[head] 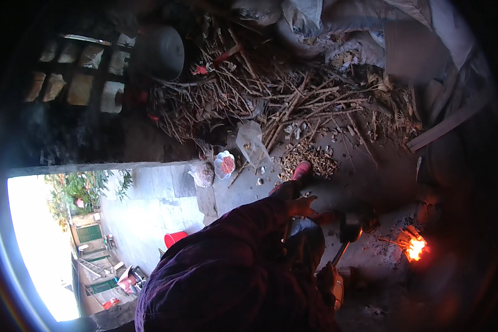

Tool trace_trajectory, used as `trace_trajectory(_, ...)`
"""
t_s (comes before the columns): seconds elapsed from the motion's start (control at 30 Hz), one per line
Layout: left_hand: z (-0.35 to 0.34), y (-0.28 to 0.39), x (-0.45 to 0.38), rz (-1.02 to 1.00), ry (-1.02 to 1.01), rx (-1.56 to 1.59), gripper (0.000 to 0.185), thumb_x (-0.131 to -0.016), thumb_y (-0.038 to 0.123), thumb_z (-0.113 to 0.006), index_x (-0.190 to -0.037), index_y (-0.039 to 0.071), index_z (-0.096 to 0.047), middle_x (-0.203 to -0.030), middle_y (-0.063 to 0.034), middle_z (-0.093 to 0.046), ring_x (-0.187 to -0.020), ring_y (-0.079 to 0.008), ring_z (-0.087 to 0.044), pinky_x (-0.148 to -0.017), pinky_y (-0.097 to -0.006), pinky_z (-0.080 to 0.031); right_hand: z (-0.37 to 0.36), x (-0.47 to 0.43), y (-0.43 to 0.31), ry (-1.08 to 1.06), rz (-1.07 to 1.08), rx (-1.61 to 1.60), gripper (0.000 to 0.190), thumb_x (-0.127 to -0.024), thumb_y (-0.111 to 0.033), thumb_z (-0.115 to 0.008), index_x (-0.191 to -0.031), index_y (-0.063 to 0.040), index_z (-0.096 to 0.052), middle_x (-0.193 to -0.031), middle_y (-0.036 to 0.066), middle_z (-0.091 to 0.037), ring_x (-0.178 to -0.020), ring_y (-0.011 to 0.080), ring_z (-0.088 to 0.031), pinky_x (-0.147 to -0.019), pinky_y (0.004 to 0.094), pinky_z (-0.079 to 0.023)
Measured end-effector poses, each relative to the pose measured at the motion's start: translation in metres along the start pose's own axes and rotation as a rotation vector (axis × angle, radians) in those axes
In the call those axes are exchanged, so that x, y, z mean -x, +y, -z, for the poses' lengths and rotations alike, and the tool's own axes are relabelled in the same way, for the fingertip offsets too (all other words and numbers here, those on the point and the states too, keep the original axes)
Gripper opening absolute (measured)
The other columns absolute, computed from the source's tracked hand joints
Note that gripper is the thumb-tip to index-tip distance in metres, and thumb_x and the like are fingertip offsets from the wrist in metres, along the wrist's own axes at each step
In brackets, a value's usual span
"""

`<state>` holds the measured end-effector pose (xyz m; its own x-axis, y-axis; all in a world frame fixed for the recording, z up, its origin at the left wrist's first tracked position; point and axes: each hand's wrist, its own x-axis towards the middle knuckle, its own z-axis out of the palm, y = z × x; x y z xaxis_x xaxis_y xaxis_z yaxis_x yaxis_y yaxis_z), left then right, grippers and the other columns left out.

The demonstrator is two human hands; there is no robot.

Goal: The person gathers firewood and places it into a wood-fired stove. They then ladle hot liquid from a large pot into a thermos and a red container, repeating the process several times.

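My left hand [302, 205] is held out over my knees, its fingers apart and nothing in them. My right hand [327, 274] grips the handle of a long-handled metal tool [343, 250], which looks like a fire shovel. Its dark, broad end [351, 228] points away from me, and the shadow hides its exact shape. Beyond it, a small wood fire [416, 249] burns on the ground. Sticks [404, 237] stick out of the flames, with grey ash [392, 259] scattered around them.
A heap of dry branches [299, 99] lies to my left. Near my pink shoe [302, 170] are a pile of shells or husks [315, 159], a clear plastic bag [253, 143] and a scalloped bowl [219, 171] of reddish nuts or beans. A wooden plank [444, 124] leans farther out.
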<state>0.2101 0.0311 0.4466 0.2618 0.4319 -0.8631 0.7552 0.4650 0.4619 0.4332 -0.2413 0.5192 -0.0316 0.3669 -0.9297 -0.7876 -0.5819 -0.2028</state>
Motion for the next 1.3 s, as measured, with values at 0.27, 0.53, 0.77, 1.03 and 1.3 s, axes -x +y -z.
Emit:
trace_trajectory(0.27, 0.030, 0.081, 0.056, -0.325, -0.008, -0.518, 0.073, -0.080, 0.026, -0.066, -0.142, 0.011, -0.031, -0.071, -0.0141, -0.065, -0.057, -0.0249, -0.064, -0.050, -0.0362, -0.050, 0.015, -0.003, 0.015, 0.091, 0.082, 0.029, 0.021, -0.093, -0.019, -0.055, -0.077, -0.015, -0.041, -0.050, -0.005, -0.033, -0.038, 0.0082, -0.032, -0.034, 0.0258, -0.027)
trace_trajectory(0.53, -0.013, 0.060, 0.006, -0.125, -0.267, -0.109, 0.060, -0.081, 0.028, -0.066, -0.133, 0.007, -0.043, -0.086, -0.0112, -0.066, -0.073, -0.0214, -0.064, -0.064, -0.0363, -0.052, 0.006, -0.020, 0.006, 0.187, -0.059, 0.057, 0.021, -0.092, -0.020, -0.055, -0.078, -0.015, -0.041, -0.051, -0.005, -0.034, -0.038, 0.0086, -0.033, -0.035, 0.0253, -0.028)
trace_trajectory(0.77, 0.037, 0.066, -0.042, -0.518, 0.010, -0.375, 0.064, -0.079, 0.025, -0.067, -0.134, 0.004, -0.041, -0.096, -0.0180, -0.065, -0.084, -0.0284, -0.064, -0.075, -0.0384, -0.051, -0.039, -0.032, -0.025, 0.095, -0.001, 0.011, 0.031, -0.093, -0.019, -0.052, -0.066, -0.017, -0.037, -0.050, -0.006, -0.031, -0.037, 0.0081, -0.031, -0.034, 0.0267, -0.027)
trace_trajectory(1.03, 0.057, 0.046, -0.079, -0.622, 0.100, -0.380, 0.052, -0.081, 0.024, -0.062, -0.128, 0.008, -0.048, -0.098, -0.0170, -0.063, -0.091, -0.0342, -0.061, -0.079, -0.0414, -0.050, -0.077, -0.023, -0.034, 0.218, 0.110, 0.242, 0.018, -0.091, -0.026, -0.057, -0.084, -0.010, -0.055, -0.062, -0.004, -0.046, -0.048, 0.0069, -0.043, -0.040, 0.0249, -0.035)
trace_trajectory(1.3, 0.003, 0.007, -0.129, -0.593, -0.404, -0.498, 0.043, -0.083, 0.022, -0.058, -0.121, 0.003, -0.052, -0.093, -0.0229, -0.064, -0.086, -0.0355, -0.063, -0.078, -0.0445, -0.049, -0.084, -0.047, -0.027, 0.292, 0.057, -0.270, 0.013, -0.091, -0.022, -0.059, -0.096, -0.009, -0.057, -0.067, -0.004, -0.049, -0.052, 0.0069, -0.047, -0.044, 0.0233, -0.041)
